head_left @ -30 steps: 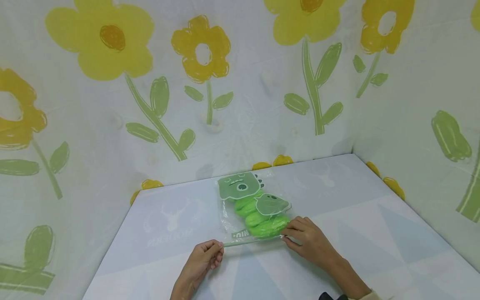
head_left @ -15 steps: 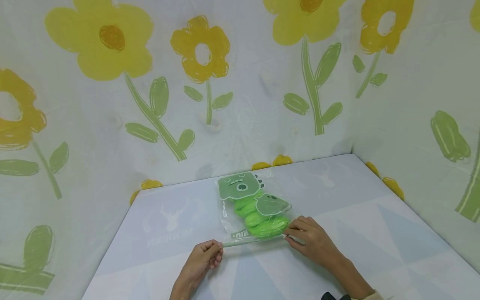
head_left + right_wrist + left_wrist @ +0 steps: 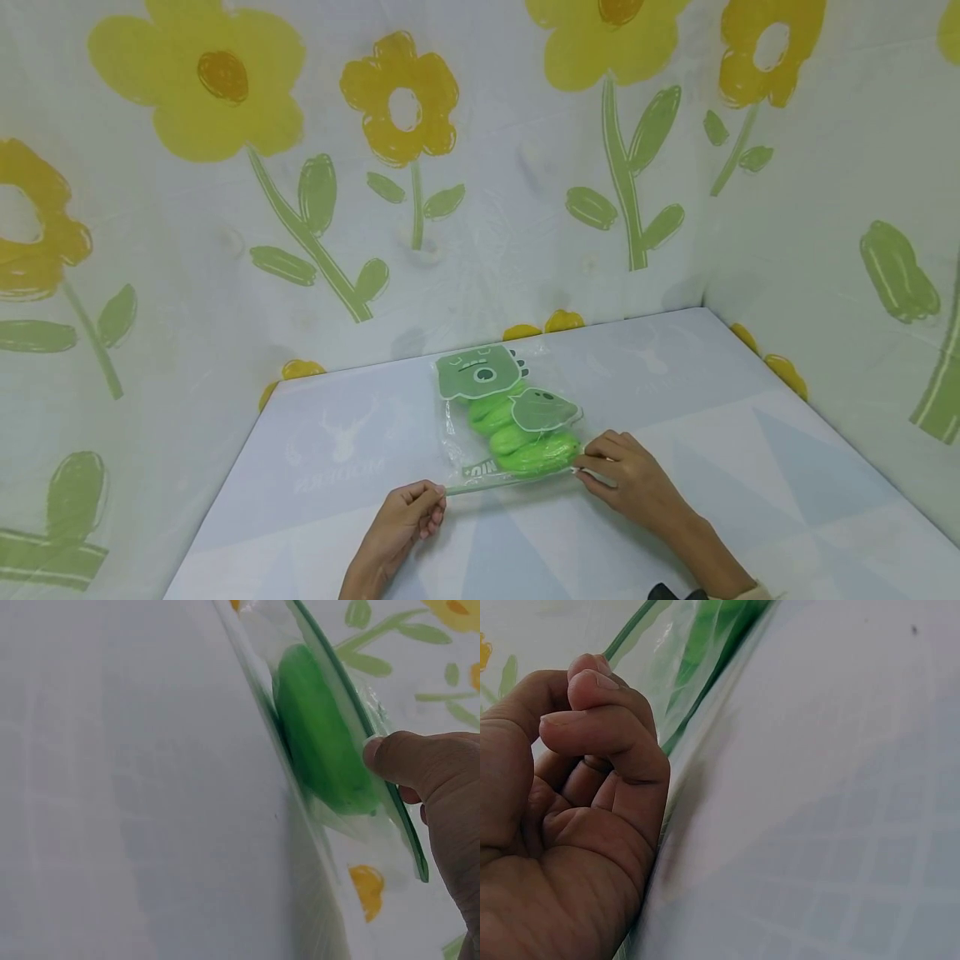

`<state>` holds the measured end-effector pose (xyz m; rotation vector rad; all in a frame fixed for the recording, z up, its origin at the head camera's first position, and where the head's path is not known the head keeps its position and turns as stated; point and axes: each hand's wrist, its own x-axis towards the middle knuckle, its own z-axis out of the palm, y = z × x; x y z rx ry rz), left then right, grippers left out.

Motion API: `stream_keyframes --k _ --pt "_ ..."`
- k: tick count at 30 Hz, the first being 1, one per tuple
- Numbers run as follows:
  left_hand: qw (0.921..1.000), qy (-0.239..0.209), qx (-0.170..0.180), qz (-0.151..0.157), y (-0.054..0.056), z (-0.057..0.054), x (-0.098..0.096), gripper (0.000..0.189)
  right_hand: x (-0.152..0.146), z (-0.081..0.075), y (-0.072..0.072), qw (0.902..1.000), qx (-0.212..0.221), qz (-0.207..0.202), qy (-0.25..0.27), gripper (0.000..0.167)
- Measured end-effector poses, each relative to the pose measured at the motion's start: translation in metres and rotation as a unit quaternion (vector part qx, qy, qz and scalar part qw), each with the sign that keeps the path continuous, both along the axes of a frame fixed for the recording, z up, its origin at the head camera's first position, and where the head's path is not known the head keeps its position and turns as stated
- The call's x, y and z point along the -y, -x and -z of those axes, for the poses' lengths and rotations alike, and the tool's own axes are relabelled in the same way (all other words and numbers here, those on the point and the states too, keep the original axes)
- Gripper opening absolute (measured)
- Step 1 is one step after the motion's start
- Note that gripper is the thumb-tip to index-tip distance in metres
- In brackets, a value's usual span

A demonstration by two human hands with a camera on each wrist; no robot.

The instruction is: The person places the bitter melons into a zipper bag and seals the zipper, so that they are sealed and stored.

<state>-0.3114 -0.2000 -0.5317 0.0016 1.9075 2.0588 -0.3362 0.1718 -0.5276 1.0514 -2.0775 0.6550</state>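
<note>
A clear zip bag (image 3: 474, 375) with green cartoon print lies flat on the table, its zip edge towards me. Inside are several plump, bright green lumps (image 3: 536, 454), one of which also shows in the right wrist view. My left hand (image 3: 405, 521) pinches the left end of the zip edge between thumb and fingertips, the other fingers curled in. At the opposite end, my right hand (image 3: 637, 483) pinches the green zip strip (image 3: 337, 671), with a small white slider (image 3: 576, 470) at its thumb tip. The strip is stretched straight between both hands.
The pale table (image 3: 360, 508) has a faint deer print and blue triangles. White curtains (image 3: 510, 208) with yellow flowers stand behind and at both sides. Part of a black object (image 3: 675, 592) shows at the bottom edge by the right sleeve.
My right hand has slid a little to the right along the zip edge, taking the white slider with it. My left hand and the bag have stayed in place.
</note>
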Motion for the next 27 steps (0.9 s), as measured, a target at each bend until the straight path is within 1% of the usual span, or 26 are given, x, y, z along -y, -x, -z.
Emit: stream_keyframes --k 10,17,22,27 --pt "1.0 0.003 0.0 0.001 0.001 0.0 0.002 0.022 -0.004 0.0 0.0 1.0 -0.002 0.002 0.001 0.012" --pt "1.0 0.004 0.002 0.001 0.0 0.0 0.001 0.023 -0.009 0.0 0.0 0.9999 -0.012 0.008 0.002 0.03" --pt "1.0 0.003 0.002 0.0 0.0 0.0 0.002 0.022 -0.014 0.0 0.0 0.9998 -0.015 0.008 0.006 0.026" --pt "1.0 0.002 0.002 -0.002 0.0 0.0 0.002 0.022 -0.017 0.0 0.001 0.9998 -0.017 0.007 0.009 0.028"
